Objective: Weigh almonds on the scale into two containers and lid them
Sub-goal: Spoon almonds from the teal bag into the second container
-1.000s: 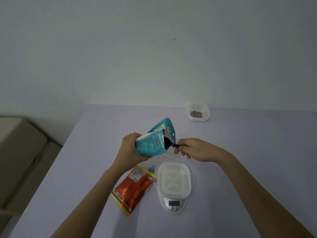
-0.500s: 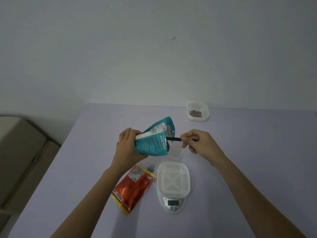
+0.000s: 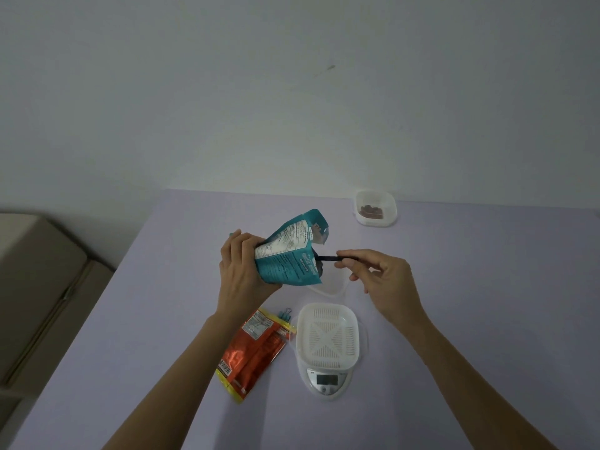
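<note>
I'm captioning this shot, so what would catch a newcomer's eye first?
The teal pouch, gripped by the left hand mid-table while the right hand holds a black scoop in its mouth. Nearer, a white slotted basket sits on the scale, beside a shiny orange packet.

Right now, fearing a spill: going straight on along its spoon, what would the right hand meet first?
Probably the teal bag, gripped by the left hand; the spoon reaches into its mouth.
</note>
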